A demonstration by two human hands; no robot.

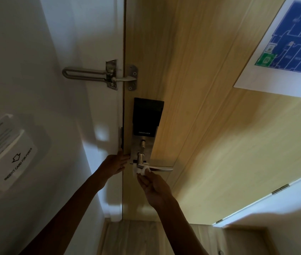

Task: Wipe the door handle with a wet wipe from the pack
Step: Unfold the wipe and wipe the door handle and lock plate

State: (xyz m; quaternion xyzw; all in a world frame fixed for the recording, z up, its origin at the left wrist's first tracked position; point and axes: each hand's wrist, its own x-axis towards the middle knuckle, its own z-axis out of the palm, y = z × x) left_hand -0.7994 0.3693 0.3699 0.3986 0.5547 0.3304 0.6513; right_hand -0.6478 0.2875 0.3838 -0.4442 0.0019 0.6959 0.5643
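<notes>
Right hand (153, 188) pinches wet wipe (140, 170) against lever handle (157, 168) near its pivot; left hand (115, 164) flat, open beside lock plate (142, 144); advise sweeping wipe outward to tip.

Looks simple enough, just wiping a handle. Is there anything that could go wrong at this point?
Possibly. The wet wipe is bunched small at the right hand's fingertips, so it could slip off, or miss the far end of the door handle. Pressing down might also unlatch the door; the left hand rests right at the door edge.
</notes>
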